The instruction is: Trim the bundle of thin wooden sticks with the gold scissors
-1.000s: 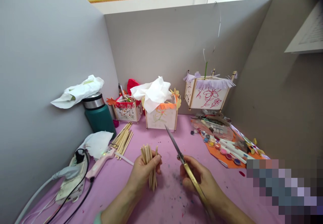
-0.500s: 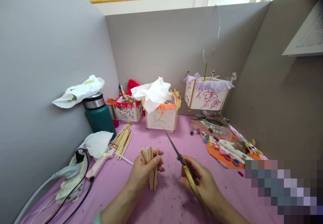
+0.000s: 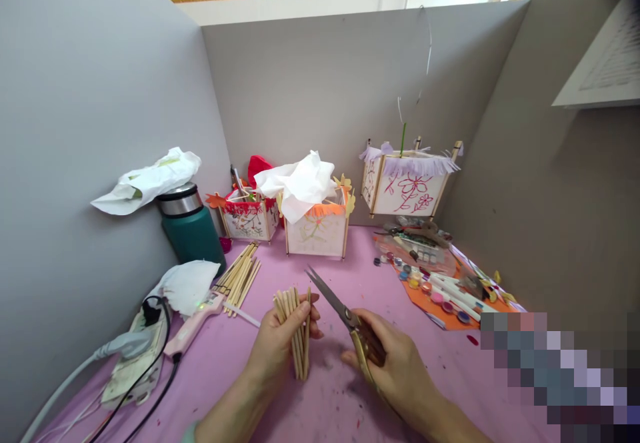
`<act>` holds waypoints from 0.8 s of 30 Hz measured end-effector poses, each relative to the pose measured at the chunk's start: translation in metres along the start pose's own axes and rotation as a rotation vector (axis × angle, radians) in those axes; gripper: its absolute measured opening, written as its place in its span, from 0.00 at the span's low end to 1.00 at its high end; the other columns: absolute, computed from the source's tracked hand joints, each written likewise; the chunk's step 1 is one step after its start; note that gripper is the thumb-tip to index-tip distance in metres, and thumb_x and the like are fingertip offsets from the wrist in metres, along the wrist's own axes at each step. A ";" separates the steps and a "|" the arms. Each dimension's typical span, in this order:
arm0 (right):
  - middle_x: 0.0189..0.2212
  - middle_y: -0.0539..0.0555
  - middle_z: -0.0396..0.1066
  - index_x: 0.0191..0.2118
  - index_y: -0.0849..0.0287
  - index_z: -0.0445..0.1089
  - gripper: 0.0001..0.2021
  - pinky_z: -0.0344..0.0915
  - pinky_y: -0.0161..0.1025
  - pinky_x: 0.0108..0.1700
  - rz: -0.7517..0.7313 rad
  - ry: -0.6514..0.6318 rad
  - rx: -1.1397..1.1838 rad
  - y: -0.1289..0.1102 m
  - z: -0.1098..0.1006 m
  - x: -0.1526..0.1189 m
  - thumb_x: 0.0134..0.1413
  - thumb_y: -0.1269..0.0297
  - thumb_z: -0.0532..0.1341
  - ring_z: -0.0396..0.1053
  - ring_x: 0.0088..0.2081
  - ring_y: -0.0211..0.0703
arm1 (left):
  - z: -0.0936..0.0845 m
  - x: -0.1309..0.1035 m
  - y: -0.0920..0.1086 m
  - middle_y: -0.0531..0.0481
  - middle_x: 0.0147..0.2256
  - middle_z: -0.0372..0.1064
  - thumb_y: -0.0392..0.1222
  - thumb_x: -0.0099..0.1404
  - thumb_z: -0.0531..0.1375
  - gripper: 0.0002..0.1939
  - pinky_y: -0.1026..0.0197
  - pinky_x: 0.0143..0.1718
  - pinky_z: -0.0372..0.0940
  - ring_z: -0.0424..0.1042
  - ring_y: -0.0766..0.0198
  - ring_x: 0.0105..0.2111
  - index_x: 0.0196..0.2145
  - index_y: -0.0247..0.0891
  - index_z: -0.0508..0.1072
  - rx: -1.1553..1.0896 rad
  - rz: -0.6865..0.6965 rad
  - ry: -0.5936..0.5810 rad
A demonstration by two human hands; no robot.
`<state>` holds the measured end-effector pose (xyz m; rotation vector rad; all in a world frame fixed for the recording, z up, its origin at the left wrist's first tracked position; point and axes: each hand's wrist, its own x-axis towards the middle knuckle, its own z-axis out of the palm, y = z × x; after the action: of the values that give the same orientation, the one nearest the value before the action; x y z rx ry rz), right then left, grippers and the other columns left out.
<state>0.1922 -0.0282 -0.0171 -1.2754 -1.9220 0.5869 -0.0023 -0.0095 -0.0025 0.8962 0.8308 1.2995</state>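
A bundle of thin wooden sticks point(image 3: 299, 353) is gripped upright in my left hand point(image 3: 277, 336), one stick standing slightly apart by the fingertips. My right hand point(image 3: 395, 363) holds a pair of scissors point(image 3: 336, 303) with gold-coloured handles. Their blades point up and to the left, above and beside the sticks, and appear slightly parted at the tips. More sticks point(image 3: 243, 276) lie in a loose pile on the pink tablecloth point(image 3: 325, 416), beyond my left hand.
A pink glue gun point(image 3: 195, 326) and power strip point(image 3: 135, 363) with cables lie left, near a green bottle point(image 3: 193, 236). Paper lantern boxes stand behind: one red-trimmed point(image 3: 250, 222), one orange-trimmed point(image 3: 316, 235), one purple-trimmed point(image 3: 413, 186). Paint pots point(image 3: 427, 288) and markers point(image 3: 457, 296) lie right.
The scissors have tilted further left, bringing their tips closer above the sticks, and the blades have parted slightly. My left hand keeps its hold on the bundle. The view has shifted slightly.
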 end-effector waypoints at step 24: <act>0.37 0.55 0.64 0.47 0.58 0.61 0.24 0.61 0.42 0.40 -0.149 0.125 -0.426 0.004 0.002 0.002 0.44 0.58 0.67 0.62 0.38 0.47 | 0.003 -0.006 0.000 0.57 0.10 0.57 0.44 0.60 0.59 0.12 0.70 0.15 0.42 0.51 0.77 0.10 0.26 0.32 0.70 0.061 -0.071 -0.045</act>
<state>0.1930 -0.0248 -0.0208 -1.3696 -2.0804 0.0161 -0.0004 -0.0160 -0.0013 0.9324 0.8633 1.1942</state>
